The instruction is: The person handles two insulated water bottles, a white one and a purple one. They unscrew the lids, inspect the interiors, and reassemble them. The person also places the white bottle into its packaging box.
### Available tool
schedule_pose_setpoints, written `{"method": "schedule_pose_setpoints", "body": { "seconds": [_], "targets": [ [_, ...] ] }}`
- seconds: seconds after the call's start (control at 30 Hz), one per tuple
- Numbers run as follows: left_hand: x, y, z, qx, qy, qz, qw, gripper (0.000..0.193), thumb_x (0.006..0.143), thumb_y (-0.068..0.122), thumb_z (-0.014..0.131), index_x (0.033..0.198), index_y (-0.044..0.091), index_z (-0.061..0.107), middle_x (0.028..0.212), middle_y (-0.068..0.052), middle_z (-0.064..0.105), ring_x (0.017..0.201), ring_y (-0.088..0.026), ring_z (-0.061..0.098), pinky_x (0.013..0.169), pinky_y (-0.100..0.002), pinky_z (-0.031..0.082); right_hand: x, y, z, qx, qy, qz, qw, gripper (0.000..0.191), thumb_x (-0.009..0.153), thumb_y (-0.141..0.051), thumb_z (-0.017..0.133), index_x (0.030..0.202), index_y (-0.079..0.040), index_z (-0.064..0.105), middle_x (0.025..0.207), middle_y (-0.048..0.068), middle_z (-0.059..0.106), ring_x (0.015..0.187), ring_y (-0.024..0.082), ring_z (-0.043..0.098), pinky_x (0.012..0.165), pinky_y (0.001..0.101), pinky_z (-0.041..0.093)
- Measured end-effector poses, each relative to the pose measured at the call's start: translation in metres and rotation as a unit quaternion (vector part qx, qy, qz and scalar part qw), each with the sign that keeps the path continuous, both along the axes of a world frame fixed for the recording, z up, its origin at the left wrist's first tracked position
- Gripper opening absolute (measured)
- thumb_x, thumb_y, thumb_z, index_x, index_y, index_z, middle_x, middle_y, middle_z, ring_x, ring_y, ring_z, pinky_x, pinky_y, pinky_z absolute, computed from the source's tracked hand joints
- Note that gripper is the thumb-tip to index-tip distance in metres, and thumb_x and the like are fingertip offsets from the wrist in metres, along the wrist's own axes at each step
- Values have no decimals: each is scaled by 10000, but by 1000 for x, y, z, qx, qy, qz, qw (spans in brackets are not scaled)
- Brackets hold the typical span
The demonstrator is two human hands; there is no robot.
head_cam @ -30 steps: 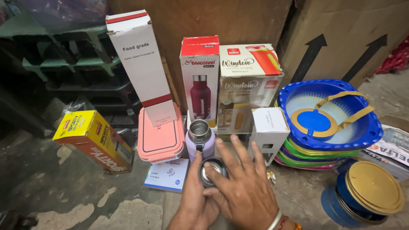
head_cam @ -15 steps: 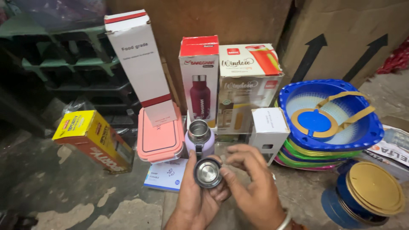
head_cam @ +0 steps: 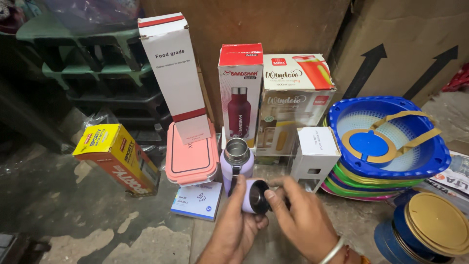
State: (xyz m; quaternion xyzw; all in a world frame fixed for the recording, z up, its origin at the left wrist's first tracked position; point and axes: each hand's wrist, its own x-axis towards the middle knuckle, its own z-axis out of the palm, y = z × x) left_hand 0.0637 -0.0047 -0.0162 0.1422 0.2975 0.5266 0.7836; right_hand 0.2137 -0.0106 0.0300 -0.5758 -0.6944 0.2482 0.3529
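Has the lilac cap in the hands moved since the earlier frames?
Yes. The lilac cap has turned: its open side faced up at the camera, now it faces right. It stays just below the open lilac bottle, held by the left hand.

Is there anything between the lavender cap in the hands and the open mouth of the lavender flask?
Nothing visible blocks it. The left hand and right hand hold the cap just below and right of the flask. Its steel mouth is open and bare. The pink lunch box and white box stand off to the sides.
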Motion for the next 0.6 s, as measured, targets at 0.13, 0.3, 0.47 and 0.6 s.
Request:
{"method": "schedule_pose_setpoints", "body": {
  "seconds": [0.13,0.3,0.47,0.6],
  "targets": [
    [1,-3,-9,65,74,-34,995,347,1010,433,565,1148,121,632,903,38,638,760,-54,539,612,-250,392,4,2,-4,112,-79,25,990,170,918,-211,647,980,-52,640,730,189,706,687,413,683,574,491,506],
    [-3,-4,-8,105,72,-62,990,416,968,283,617,1334,85,605,1006,35,667,856,-55,577,682,-247,434,11,8,-6,89,-92,7,992,179,928,-213,640,916,-44,583,694,197,689,678,435,665,570,526,488],
    [-9,-5,-6,156,106,-97,977,559,997,194,673,1526,76,535,1029,-1,582,909,-72,554,773,-263,484,13,11,-5,37,-133,14,990,186,918,-186,648,927,-26,553,692,215,686,684,448,664,606,554,473],
    [-6,-3,-12,107,100,-84,986,541,962,272,582,1470,94,532,1086,-26,679,903,-84,630,716,-275,550,19,12,0,90,-128,51,986,191,902,-191,666,915,-30,565,711,205,685,679,441,662,579,530,486]
  ]
}}
